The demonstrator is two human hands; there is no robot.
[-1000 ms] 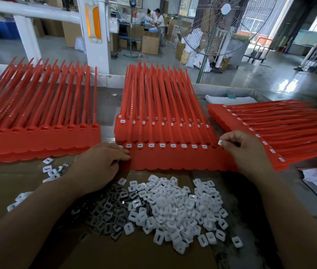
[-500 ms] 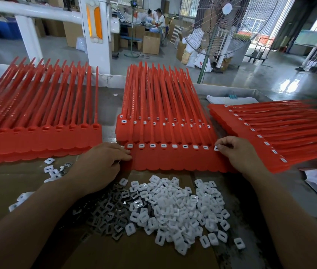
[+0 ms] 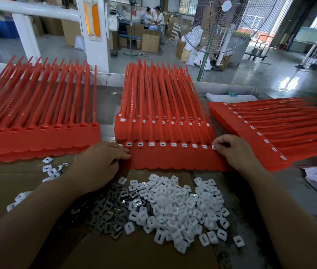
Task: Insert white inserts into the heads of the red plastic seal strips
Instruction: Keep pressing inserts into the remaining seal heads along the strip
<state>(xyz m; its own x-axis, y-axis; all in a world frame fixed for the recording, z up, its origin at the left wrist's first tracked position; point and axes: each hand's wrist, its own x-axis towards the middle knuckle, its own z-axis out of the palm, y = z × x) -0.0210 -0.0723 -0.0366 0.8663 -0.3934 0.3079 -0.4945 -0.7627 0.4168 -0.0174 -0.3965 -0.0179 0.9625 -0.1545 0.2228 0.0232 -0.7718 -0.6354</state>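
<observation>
Where the grey desk [image 3: 289, 195] met a brown cardboard sheet [image 3: 8, 183], the front sheet of red seal strips [image 3: 173, 160] lay flat, and everything else sat around it. Left of that front sheet, the broad left stack [image 3: 37, 133] of red strips fanned away toward the far edge. Directly behind the front sheet, and partly under its strips, lay the middle stack [image 3: 163, 105], with white showing in its heads. To the right of the front sheet the right stack [image 3: 270, 131] lay turned sideways, its heads also showing white. Just in front of the front sheet spread the pile of white inserts [image 3: 182, 210], with dark metal clips [image 3: 105, 210] beside it on the left. The left hand [image 3: 97, 166] rested at the front sheet's left end, fingers curled against the edge; whether its grip closed on anything could not be told. The right hand [image 3: 235, 152] sat at the right end, its grip pinching a white insert [image 3: 214, 146] at the last head in the row, the other heads already filled.
</observation>
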